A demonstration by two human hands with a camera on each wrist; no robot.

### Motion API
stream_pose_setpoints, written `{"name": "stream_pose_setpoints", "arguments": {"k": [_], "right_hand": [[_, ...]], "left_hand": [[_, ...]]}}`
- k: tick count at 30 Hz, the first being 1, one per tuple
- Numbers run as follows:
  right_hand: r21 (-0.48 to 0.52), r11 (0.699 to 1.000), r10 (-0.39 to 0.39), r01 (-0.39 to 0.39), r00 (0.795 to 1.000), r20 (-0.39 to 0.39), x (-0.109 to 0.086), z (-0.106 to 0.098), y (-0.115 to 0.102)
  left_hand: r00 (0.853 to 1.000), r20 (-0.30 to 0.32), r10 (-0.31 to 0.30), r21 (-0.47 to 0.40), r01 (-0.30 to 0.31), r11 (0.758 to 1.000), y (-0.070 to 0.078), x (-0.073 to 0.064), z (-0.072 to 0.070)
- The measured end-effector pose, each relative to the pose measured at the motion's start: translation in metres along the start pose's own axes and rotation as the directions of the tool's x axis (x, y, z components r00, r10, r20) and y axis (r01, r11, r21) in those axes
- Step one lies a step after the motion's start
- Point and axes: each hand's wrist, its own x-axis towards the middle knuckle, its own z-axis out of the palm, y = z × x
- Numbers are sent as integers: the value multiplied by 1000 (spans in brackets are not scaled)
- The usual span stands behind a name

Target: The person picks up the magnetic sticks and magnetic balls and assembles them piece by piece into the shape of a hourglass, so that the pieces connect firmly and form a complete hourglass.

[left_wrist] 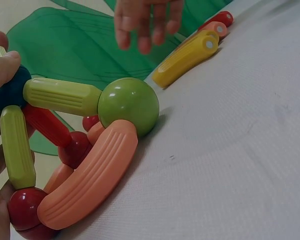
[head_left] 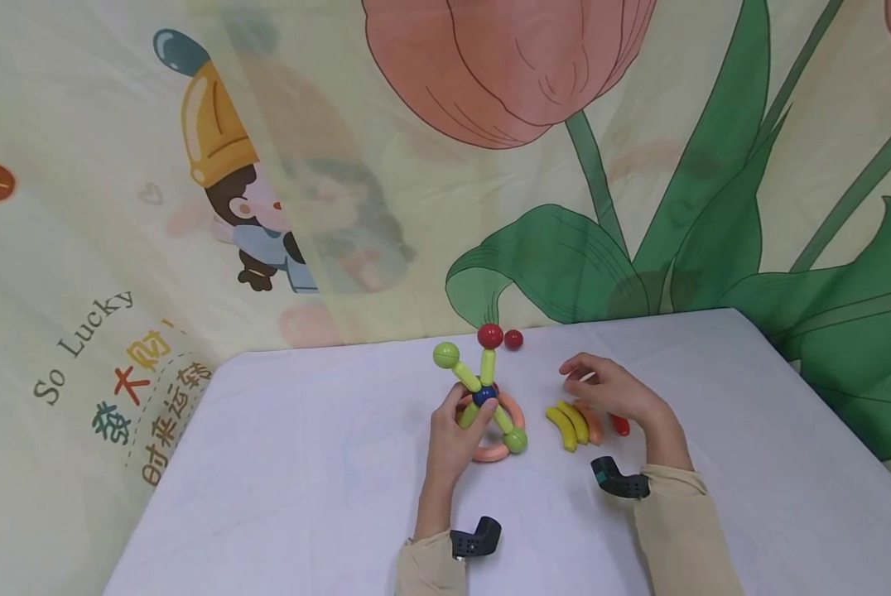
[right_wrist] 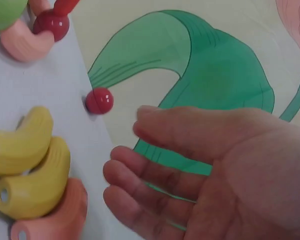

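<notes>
My left hand grips a magnetic ball-and-stick toy, its thumb and fingers around the blue ball at the centre. Light green rods spread from that ball to a red ball on top and a green ball at upper left. Below, a ring of curved salmon rods rests on the table, joined by balls such as a green one and a red one. My right hand hovers with relaxed fingers, holding nothing, above two yellow curved rods and a salmon curved rod.
A loose red ball lies near the table's back edge, behind the toy. Beside the salmon rod is a red rod, partly under my right hand. A white cloth covers the table, and a printed curtain hangs right behind it.
</notes>
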Motion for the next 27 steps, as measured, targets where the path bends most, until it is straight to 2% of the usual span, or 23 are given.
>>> {"name": "stream_pose_setpoints", "arguments": {"k": [3, 7, 15, 27], "right_hand": [[-17, 995, 101, -101, 994, 44, -2, 0, 6], [-32, 985, 173, -170, 980, 99, -4, -1, 13], [-36, 982, 190, -186, 972, 138, -4, -2, 18], [-74, 974, 222, -215, 969, 112, -2, 4, 14]], "left_hand": [[1000, 3, 1, 3, -1, 1000, 0, -2, 0], [1000, 7, 4, 2, -5, 1000, 0, -2, 0], [1000, 1, 28, -3, -28, 1000, 1, 1, -1], [1000, 1, 19, -4, -19, 1000, 1, 2, 0]]}}
